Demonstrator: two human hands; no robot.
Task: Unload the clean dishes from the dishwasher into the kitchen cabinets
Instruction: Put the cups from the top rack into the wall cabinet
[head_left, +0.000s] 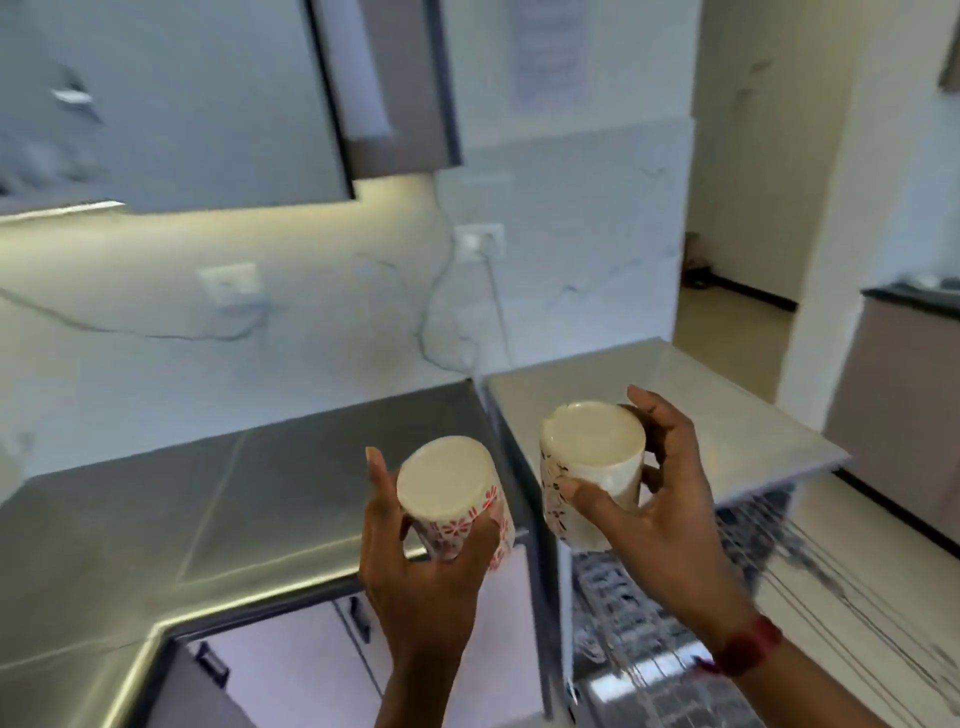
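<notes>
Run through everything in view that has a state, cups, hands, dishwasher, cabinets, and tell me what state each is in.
Left cup: base up, tilted, gripped by left hand.
Right cup: base up, tilted, gripped by right hand.
Dishwasher rack: pulled out.
Upper cabinet door: looks swung open; blurred.
Lower cabinet doors: shut.

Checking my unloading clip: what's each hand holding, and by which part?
The left hand grips the left cup and the right hand the right cup, each round its side wall, base toward camera.
</notes>
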